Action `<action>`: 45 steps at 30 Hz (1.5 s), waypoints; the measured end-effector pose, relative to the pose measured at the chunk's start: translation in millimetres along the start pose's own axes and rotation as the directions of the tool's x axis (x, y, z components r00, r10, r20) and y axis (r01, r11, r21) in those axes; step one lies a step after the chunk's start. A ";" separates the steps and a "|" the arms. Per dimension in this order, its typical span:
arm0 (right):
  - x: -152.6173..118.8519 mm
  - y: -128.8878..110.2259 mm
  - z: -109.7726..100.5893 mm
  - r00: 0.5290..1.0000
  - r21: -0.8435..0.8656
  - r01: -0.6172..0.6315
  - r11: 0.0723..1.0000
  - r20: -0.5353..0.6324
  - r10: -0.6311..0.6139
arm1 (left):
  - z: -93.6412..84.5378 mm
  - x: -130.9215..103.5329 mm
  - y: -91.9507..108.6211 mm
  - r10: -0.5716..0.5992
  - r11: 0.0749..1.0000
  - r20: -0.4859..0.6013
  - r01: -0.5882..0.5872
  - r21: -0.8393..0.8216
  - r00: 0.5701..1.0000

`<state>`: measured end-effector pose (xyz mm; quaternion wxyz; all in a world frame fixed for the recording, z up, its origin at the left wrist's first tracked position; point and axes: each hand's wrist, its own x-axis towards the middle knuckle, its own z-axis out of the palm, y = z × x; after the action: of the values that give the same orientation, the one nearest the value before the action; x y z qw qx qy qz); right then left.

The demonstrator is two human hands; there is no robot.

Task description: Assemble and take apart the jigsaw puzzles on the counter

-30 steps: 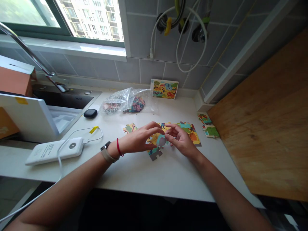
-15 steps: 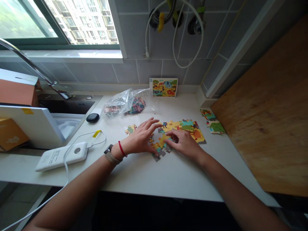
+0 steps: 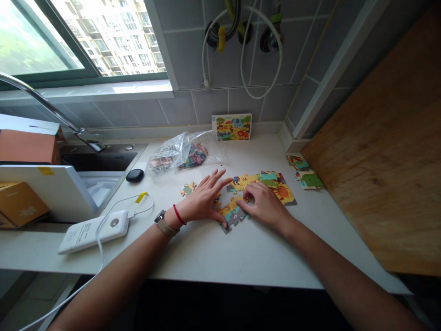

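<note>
My left hand (image 3: 206, 197) is spread over the left end of a partly joined jigsaw puzzle (image 3: 283, 187), its thumb on the grey lower edge. On the right, my right hand (image 3: 260, 200) has thumb and fingers bent towards each other at a lower puzzle section (image 3: 231, 212); whatever lies between its fingertips is too small to make out. Pale counter shows between that section and the upper strip (image 3: 241, 181). A loose piece (image 3: 188, 188) lies just left of my left hand. Behind stands a picture card (image 3: 234, 128) with a colourful animal scene.
Clear plastic bags (image 3: 186, 151) with more pieces lie behind my left hand. Loose pieces (image 3: 310, 180) sit by the wooden board (image 3: 379, 161) on the right. At left are a black oval object (image 3: 134, 175), a white power bank (image 3: 94, 232) with its cable, boxes and a sink.
The view has shifted slightly. My right hand's fingers have curled more at the lower section, whose pieces now look closer together. My left hand stays spread in about the same place.
</note>
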<state>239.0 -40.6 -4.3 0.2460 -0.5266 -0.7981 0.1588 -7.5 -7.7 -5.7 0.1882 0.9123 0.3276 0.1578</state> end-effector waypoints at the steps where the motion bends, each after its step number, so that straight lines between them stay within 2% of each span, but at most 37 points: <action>1: -0.1 0.2 0.2 1.000 -0.007 -0.002 1.000 0.003 0.002 | 0.4 0.4 -0.4 0.010 1.000 0.001 -0.010 -0.005 1.000; 5: -0.3 -0.1 1.0 1.000 0.001 0.021 1.000 0.013 -0.021 | 0.1 1.3 -0.6 0.030 0.999 0.012 -0.030 -0.021 0.999; 9: -1.3 -0.8 -3.0 0.993 0.095 0.098 0.991 0.052 -0.103 | -1.8 1.2 0.5 0.032 0.999 0.034 -0.031 -0.020 0.999; 13: -3.1 3.7 -12.9 0.962 0.218 0.201 0.955 0.138 -0.234 | -2.4 0.2 -0.5 0.017 1.000 0.067 -0.017 0.000 0.998; 16: -4.5 10.0 -17.6 0.944 0.245 0.219 0.945 0.193 -0.269 | -4.1 -0.3 -1.2 0.002 1.000 0.074 -0.002 0.004 0.997; 25: -5.8 12.0 -14.1 0.926 0.165 0.234 0.958 0.264 -0.271 | -21.4 -1.8 -8.3 -0.071 0.997 0.045 0.070 0.014 0.996; 38: -5.9 10.3 -18.3 0.935 0.135 0.183 0.974 0.283 -0.215 | -23.8 -3.2 -23.1 -0.072 0.997 -0.029 0.073 0.035 0.997; 42: -6.9 9.3 -16.2 0.932 0.145 0.190 0.971 0.284 -0.224 | -25.0 -3.5 -25.8 -0.045 0.997 0.004 0.044 0.061 0.999; 45: -7.2 7.9 -15.3 0.937 0.139 0.182 0.973 0.275 -0.214 | -29.3 -7.7 -27.7 -0.069 0.996 0.069 0.066 0.056 0.995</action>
<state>255.9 -44.3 2.7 0.1708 -0.4002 -0.8642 0.2527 -40.1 14.2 6.4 0.1802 0.9105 0.3556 0.1101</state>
